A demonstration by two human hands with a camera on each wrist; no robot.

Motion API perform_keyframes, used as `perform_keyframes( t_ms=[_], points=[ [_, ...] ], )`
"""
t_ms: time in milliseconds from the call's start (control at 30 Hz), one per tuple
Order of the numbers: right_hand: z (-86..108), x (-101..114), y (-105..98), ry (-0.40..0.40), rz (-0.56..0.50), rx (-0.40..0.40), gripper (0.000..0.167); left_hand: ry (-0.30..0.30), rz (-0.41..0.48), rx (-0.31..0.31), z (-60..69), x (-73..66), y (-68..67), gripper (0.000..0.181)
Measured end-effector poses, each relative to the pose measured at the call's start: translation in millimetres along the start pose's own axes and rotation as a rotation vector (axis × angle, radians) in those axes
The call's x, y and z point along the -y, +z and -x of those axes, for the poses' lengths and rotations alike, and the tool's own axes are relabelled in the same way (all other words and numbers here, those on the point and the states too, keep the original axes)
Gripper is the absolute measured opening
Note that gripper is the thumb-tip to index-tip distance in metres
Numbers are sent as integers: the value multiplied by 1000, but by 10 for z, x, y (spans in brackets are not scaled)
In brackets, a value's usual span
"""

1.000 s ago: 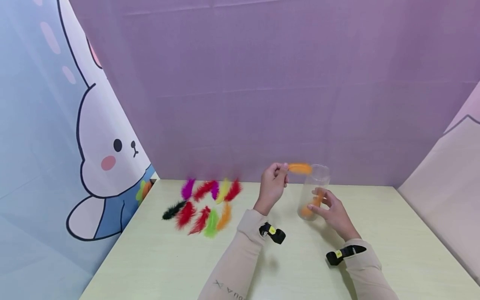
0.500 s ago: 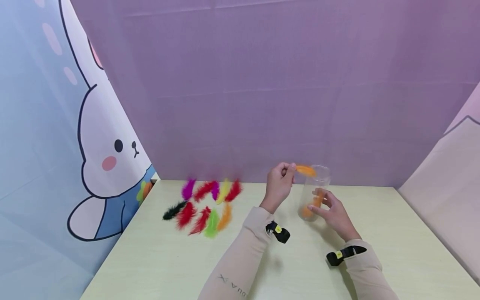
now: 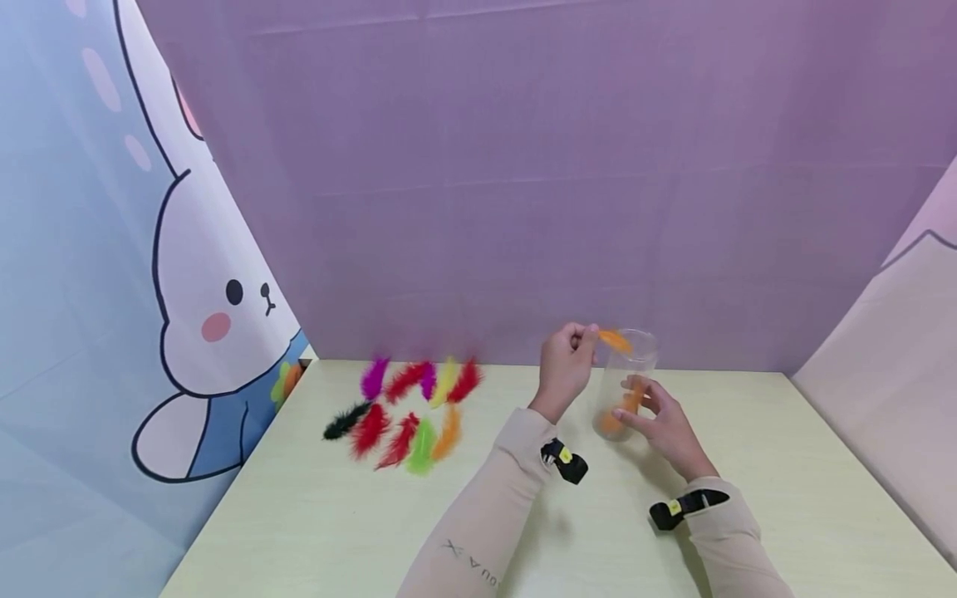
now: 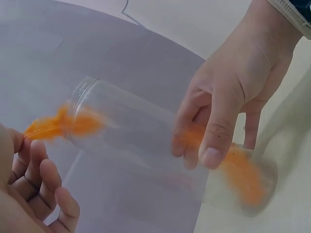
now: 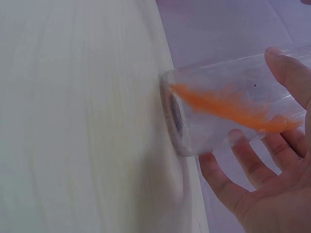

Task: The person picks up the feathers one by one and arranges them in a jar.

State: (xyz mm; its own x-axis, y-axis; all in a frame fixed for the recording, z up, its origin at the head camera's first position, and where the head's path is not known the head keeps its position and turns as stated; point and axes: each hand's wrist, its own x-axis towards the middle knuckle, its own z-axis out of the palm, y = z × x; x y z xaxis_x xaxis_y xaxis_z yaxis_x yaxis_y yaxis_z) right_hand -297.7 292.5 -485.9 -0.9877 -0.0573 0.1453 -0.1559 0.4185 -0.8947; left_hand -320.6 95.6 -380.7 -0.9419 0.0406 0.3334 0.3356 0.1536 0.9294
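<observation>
Looking soft and fluffy, the pinched feather (image 4: 59,125) is bright orange.

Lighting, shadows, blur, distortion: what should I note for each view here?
Head: even light, soft shadows on the table; left wrist: the edge of the purple backdrop bows, likely lens distortion, and the orange feather inside the jar looks blurred; right wrist: dull, low contrast, soft shadow beside the jar's base.
</observation>
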Motion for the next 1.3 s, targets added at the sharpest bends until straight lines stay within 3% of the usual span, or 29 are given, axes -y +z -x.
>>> perform_keyframes(
  t_ms=[367, 933, 1300],
  points=[
    [-14, -4, -8, 17, -2, 9, 73, -12, -47, -4, 6, -8, 83, 32],
    [-1, -2, -10, 10, -6, 5, 75, 9, -3, 71, 41, -29, 123, 28],
    [-15, -7, -13, 26, 17, 5, 79, 53, -4, 115, 50, 6, 125, 29]
  ],
)
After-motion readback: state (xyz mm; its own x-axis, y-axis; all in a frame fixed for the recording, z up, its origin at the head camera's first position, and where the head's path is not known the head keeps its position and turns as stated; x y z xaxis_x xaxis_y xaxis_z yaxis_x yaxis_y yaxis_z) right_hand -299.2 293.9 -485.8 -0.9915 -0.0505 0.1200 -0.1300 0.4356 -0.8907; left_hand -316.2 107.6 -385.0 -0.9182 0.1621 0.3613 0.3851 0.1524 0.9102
